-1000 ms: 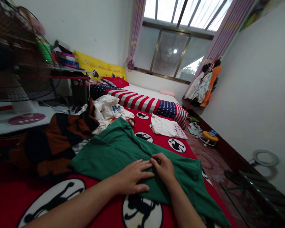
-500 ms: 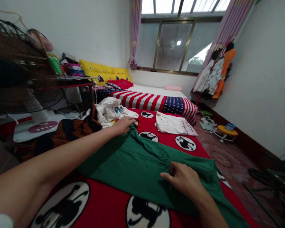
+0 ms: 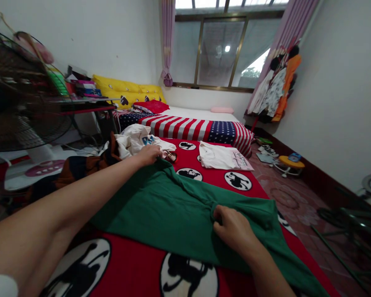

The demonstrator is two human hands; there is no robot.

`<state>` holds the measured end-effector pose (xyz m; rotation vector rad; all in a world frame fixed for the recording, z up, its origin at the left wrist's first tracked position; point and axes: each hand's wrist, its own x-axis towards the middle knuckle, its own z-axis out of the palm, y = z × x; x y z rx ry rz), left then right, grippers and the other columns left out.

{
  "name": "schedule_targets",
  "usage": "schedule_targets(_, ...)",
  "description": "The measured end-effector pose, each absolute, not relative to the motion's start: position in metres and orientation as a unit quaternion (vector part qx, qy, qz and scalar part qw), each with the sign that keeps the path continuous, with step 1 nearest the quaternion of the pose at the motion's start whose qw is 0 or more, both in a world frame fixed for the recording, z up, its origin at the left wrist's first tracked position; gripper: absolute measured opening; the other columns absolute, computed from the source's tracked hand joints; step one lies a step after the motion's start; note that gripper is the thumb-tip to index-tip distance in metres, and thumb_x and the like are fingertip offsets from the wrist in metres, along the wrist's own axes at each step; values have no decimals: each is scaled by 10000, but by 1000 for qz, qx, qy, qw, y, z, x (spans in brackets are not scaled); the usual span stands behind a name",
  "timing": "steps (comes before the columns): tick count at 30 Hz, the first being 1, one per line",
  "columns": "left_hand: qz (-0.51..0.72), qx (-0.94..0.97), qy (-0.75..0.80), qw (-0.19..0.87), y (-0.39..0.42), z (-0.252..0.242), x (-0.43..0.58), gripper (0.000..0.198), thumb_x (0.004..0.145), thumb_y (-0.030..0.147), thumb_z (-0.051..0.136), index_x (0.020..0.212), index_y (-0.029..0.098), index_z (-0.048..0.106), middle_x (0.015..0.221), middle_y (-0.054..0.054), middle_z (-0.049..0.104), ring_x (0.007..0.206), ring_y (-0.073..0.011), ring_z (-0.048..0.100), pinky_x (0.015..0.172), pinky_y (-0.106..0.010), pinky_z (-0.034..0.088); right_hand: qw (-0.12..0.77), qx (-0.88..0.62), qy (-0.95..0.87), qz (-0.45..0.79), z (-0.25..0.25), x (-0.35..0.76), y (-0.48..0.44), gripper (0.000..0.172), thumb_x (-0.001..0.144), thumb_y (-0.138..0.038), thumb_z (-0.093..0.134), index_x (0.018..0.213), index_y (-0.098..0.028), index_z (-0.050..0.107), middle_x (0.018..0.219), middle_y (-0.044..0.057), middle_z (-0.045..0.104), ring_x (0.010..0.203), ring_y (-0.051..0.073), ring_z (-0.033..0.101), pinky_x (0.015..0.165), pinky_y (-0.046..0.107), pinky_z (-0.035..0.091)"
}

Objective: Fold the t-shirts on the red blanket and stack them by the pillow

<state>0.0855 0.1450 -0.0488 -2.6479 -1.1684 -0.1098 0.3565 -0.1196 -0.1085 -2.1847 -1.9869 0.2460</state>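
Observation:
A green garment [image 3: 160, 206] lies spread lengthwise over a red cloth with black-and-white figures [image 3: 136, 268]. My left hand [image 3: 150, 155] is closed at the garment's far left corner, fingers pinching the fabric there. Toward the right, my right hand [image 3: 233, 227] grips a bunched fold near the garment's middle, thumb and fingers together. Creases run through the fabric between both hands. Just beyond my left hand is a crumpled white garment [image 3: 132, 140] with blue lettering. A folded white shirt [image 3: 219, 156] lies flat farther back on the red cloth.
An orange and dark garment [image 3: 86, 165] lies at the left, near a standing fan [image 3: 18, 103]. Behind is a bed with a striped, starred cover [image 3: 185, 128]. A yellow stool [image 3: 287, 161] stands on the floor to the right, below hanging clothes [image 3: 275, 90].
My right thumb and fingers have closed on the green fabric, bunching it. My left hand keeps its hold on the corner. The whole view has shifted slightly.

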Motion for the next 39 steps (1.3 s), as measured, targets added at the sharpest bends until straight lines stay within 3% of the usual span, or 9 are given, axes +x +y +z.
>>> schedule_targets(5, -61, -908, -395, 126, 118, -22, 61, 306, 785, 85, 484, 990, 177, 693, 1024, -35, 577, 928, -178, 549, 749, -238, 396, 164, -723, -661, 117, -93, 379, -123, 305, 703, -196, 503, 965, -253, 648, 862, 21, 689, 776, 195, 621, 642, 272, 360)
schedule_targets(9, -60, -926, -357, 109, 87, -12, 34, 301, 829, 53, 450, 1012, 120, 680, 1006, -21, 552, 901, -136, 516, 760, -215, 349, 195, -688, -677, 174, -80, 398, -132, 282, 700, -222, 502, 924, -239, 672, 868, 18, 690, 777, 197, 616, 657, 269, 408)
schedule_targets(14, -27, -930, -347, 114, 67, -25, -1, 280, 815, 65, 511, 972, 213, 689, 1026, 7, 558, 843, -123, 514, 680, -199, 321, 157, -661, -688, 255, -75, 409, -138, 260, 677, -197, 497, 862, -201, 680, 830, 7, 682, 739, 169, 598, 651, 244, 415)
schedule_targets(20, -42, -912, -394, 102, 59, -35, -17, 289, 825, 69, 493, 999, 202, 681, 1048, 0, 568, 876, -128, 535, 705, -190, 327, 172, -649, -663, 330, -76, 416, -137, 180, 636, -170, 483, 742, -180, 628, 635, -29, 553, 600, 119, 471, 533, 221, 321)
schedule_targets(24, 15, -928, -371, 46, 51, -36, -18, 316, 776, 24, 505, 948, 208, 698, 1035, 15, 604, 892, -121, 537, 749, -181, 345, 106, -617, -681, 380, -83, 418, -137, 136, 696, -208, 534, 707, -165, 662, 617, -18, 581, 590, 121, 489, 535, 225, 328)
schedule_targets(28, 93, -936, -335, -46, 45, -41, -15, 158, 826, 239, 607, 947, 215, 706, 924, 20, 670, 794, -122, 549, 729, -185, 383, 123, -622, -693, 343, -87, 410, -133, 273, 790, -415, 585, 821, -185, 729, 737, 19, 684, 665, 164, 577, 576, 246, 380)
schedule_targets(30, 59, -937, -343, -29, 46, -43, -8, 216, 878, 352, 553, 956, 221, 706, 922, 2, 681, 802, -139, 578, 721, -200, 401, 181, -649, -677, 294, -91, 403, -128, 303, 805, -457, 573, 858, -202, 728, 798, 23, 705, 703, 175, 598, 605, 256, 403)
schedule_targets(35, -78, -910, -397, 96, 72, -51, 16, 294, 899, 339, 459, 1081, 254, 673, 1100, -50, 636, 1012, -208, 592, 793, -263, 434, 317, -687, -632, 168, -112, 388, -111, 272, 801, -415, 569, 914, -208, 704, 851, 30, 703, 662, 162, 578, 654, 284, 434)
schedule_targets(39, -27, -896, -430, 106, 93, -64, 24, 280, 855, 402, 547, 1045, 235, 668, 1023, -61, 670, 951, -233, 619, 761, -288, 437, 299, -672, -659, 161, -129, 384, -105, 237, 786, -347, 571, 938, -211, 691, 864, 30, 689, 718, 172, 591, 675, 289, 437)
